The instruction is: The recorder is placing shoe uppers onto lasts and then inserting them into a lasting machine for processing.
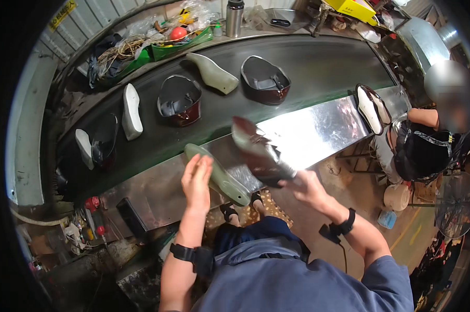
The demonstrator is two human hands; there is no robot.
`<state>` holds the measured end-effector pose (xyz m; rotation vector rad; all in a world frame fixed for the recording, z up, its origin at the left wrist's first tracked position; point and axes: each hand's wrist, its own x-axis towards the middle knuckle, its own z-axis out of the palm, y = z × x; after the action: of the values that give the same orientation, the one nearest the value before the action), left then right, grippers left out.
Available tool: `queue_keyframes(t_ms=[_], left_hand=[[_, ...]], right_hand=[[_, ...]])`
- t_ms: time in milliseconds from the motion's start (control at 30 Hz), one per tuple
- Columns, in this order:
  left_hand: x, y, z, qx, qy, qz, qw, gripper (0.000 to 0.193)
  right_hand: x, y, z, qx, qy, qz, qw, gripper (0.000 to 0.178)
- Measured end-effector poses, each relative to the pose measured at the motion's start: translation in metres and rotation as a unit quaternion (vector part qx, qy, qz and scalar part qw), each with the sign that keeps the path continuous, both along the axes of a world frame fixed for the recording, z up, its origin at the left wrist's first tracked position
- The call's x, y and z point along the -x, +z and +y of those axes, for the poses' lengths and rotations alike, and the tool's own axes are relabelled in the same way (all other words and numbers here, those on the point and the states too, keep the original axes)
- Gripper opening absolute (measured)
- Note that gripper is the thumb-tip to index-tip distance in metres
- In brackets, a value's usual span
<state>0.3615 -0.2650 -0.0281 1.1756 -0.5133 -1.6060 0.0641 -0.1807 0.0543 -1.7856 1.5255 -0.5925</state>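
My right hand (310,188) grips a glossy dark red shoe upper (257,151) by one end, holding it raised over the metal ledge; motion blurs it. My left hand (197,179) has its fingers stretched out, partly covering a green shoe last (222,177). Whether the fingers touch the last cannot be made out. One end of the last reaches past the ledge's near edge. On the dark belt beyond stand two dark red shoe uppers, one in the middle (180,112) and one farther right (266,83), with a pale green last (214,74) between them.
A white-soled piece (132,112) and a dark upper (106,140) lie at the belt's left. A pair of shoes (373,109) rests on the metal ledge (318,122) near another person (427,140). Behind the belt are a steel flask (235,18) and a green-edged tray (167,51) of cords.
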Motion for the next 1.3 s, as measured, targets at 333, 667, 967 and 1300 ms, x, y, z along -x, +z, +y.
queue_keyframes(t_ms=[333,667,967,1300], left_hand=[[-0.048,0.011,-0.004,-0.116,-0.146,0.100,0.977,0.033],[-0.034,0.032,0.060,0.015,-0.234,0.175,0.956,0.045],[-0.006,0.189,0.051,0.056,-0.002,0.219,0.974,0.041],[0.012,0.184,0.025,0.158,0.172,-0.070,0.970,0.038]], right_hand=[[-0.085,-0.055,0.064,0.147,0.242,0.214,0.935,0.047],[-0.130,0.042,0.016,-0.089,-0.141,-0.196,0.966,0.038],[-0.112,0.117,0.002,-0.054,0.026,-0.273,0.960,0.053],[-0.121,0.121,-0.010,-0.064,0.068,-0.174,0.980,0.069]])
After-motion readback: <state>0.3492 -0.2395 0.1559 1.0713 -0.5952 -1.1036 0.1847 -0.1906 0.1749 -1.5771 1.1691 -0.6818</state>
